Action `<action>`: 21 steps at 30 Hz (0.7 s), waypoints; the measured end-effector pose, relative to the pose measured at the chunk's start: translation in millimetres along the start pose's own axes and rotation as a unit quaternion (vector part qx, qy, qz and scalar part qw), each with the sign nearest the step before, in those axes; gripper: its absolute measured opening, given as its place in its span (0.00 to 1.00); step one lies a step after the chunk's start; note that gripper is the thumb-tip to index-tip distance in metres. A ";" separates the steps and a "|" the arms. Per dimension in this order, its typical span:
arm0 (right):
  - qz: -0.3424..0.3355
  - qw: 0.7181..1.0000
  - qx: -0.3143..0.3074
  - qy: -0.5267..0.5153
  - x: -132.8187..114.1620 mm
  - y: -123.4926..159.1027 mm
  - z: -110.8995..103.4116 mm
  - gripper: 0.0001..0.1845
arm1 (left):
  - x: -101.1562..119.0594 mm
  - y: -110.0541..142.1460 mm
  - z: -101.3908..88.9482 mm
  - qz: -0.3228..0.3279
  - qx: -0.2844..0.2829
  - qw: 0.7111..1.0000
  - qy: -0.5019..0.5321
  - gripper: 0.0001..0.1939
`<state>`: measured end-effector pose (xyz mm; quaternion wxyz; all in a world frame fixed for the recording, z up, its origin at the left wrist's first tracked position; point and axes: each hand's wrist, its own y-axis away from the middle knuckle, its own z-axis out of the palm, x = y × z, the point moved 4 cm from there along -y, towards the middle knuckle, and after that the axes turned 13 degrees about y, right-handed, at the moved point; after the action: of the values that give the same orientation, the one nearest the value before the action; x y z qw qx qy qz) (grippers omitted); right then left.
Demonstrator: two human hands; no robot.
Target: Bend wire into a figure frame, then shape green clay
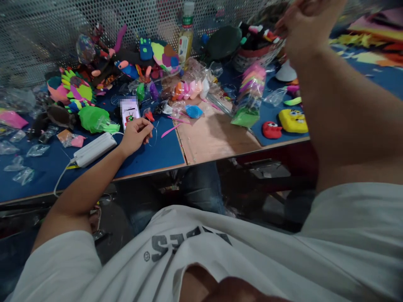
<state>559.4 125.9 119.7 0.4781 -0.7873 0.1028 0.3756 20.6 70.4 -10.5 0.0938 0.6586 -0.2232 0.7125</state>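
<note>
My left hand point(137, 133) rests over the blue board with thumb and forefinger pinched together. A thin, pale wire point(155, 136) curves out from the fingertips. Just beyond the hand lies a phone point(130, 112) with a lit screen, and a small red clay piece point(149, 114) sits beside it. Pink modelling tools point(170, 130) are to the right of the fingers. My right hand point(307, 23) is raised at the top right, partly cut off by the frame; its fingers are blurred. It is nearest to a patterned bowl point(252, 58) holding black and coloured clay pieces.
A white power strip point(95, 149) with a cable lies by my left forearm. Bagged clay point(250, 94), a yellow clay figure point(293, 121) and a red one point(272, 130) lie on the right. A bottle point(185, 42) stands against the perforated metal screen point(132, 21).
</note>
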 end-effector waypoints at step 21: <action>-0.159 0.855 -0.443 -0.219 -137.9 246.2 91.8 0.15 | 7.2 -1.3 -1.8 0.047 0.002 0.999 -0.012 0.23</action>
<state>289.8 46.4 24.6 0.1417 -0.8188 -0.3083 0.4630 18.7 71.2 -3.2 0.0563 0.6559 -0.2533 0.7089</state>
